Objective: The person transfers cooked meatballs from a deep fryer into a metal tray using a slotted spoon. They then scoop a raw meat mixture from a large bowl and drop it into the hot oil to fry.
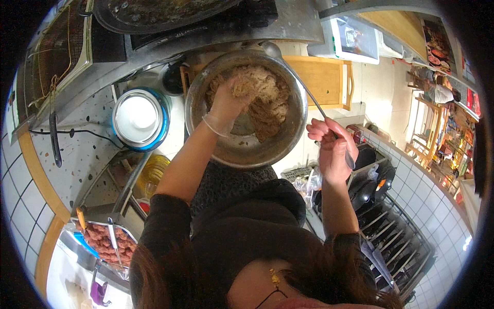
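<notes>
A large round metal basin (pixel 247 154) lies before me, holding a thick brown doughy or minced mixture (pixel 272 104). My left hand (pixel 235 96), in a clear plastic glove, is down in the mixture at the upper left of the basin; its fingers are partly hidden, so whether they grip any is unclear. Outside the basin's right side, my bare right hand (pixel 335 148) holds the handle of a long metal ladle (pixel 314 98). The ladle's bowl rests at or just above the basin's top rim, away from me.
Beyond the basin runs a metal stove counter (pixel 297 27) with a large dark pan (pixel 154 15). A white-and-blue round container (pixel 139 117) stands left. Farther left is a tray of reddish meat pieces (pixel 106 241). A rack of dark pans (pixel 389 239) stands right; a person (pixel 440 94) is far off.
</notes>
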The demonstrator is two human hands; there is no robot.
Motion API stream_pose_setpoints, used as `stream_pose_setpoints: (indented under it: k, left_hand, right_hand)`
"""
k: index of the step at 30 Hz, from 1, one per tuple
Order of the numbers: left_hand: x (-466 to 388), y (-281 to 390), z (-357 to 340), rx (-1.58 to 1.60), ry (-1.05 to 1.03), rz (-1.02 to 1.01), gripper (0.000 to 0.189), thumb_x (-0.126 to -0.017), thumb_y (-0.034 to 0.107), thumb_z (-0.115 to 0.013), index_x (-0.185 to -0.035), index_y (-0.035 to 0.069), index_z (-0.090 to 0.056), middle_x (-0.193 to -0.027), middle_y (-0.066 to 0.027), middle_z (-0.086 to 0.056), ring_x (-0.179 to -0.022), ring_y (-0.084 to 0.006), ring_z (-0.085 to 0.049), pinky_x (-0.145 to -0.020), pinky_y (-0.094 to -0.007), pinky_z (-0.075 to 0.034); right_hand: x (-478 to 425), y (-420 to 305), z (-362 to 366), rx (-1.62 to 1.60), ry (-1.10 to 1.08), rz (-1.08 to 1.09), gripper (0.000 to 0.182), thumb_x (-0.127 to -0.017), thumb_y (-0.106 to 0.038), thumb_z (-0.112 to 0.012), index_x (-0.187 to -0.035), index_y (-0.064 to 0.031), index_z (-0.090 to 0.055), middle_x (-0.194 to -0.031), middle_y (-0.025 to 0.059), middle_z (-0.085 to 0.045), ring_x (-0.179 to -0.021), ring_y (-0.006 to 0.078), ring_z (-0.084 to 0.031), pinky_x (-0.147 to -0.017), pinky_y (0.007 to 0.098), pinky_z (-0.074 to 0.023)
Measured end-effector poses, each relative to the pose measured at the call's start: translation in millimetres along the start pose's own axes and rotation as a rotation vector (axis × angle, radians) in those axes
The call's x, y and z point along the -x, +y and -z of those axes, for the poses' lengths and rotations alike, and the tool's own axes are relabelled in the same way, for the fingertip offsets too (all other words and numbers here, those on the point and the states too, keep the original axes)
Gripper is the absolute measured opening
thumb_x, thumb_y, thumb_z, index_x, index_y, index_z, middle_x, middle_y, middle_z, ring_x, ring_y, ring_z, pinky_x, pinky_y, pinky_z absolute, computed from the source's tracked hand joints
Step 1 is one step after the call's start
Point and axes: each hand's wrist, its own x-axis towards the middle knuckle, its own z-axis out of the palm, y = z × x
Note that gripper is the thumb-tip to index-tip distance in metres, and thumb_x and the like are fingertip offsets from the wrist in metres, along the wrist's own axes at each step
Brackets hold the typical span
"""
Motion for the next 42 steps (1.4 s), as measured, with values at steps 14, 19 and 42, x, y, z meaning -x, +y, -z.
stream_pose_setpoints:
  k: [14,19,42]
  left_hand:
    - [7,33,-19,0.526,-0.11,0.14,0.017,-0.081,0.009,-0.067,-0.09,0.007,-0.054,-0.1,-0.0039,-0.056,-0.093,-0.0153,-0.053,-0.084,-0.0295,-0.044]
    - [5,28,-25,0.432,-0.089,0.061,0.015,-0.08,0.003,-0.066,-0.087,0.007,-0.053,-0.092,-0.0016,-0.057,-0.084,-0.0137,-0.056,-0.074,-0.0266,-0.047]
    - [-23,-21,16,-0.18,0.1,-0.308,0.037,-0.071,0.006,-0.07,-0.106,0.0,-0.06,-0.099,-0.0206,-0.063,-0.088,-0.03,-0.062,-0.077,-0.0351,-0.049]
  right_hand:
    - [16,3,9,-0.023,0.023,-0.016,0.054,-0.094,-0.037,-0.045,-0.121,0.0094,-0.045,-0.106,0.0306,-0.057,-0.092,0.0357,-0.061,-0.08,0.0419,-0.0501]
    - [18,4,8,-0.036,-0.016,-0.014,0.052,-0.095,-0.036,-0.045,-0.12,0.0088,-0.046,-0.106,0.0302,-0.057,-0.092,0.0355,-0.061,-0.08,0.0417,-0.0502]
    - [35,33,-1,-0.971,0.432,-0.693,0.04,-0.096,-0.035,-0.041,-0.112,0.0001,-0.05,-0.097,0.0176,-0.063,-0.085,0.0261,-0.062,-0.074,0.0324,-0.0518]
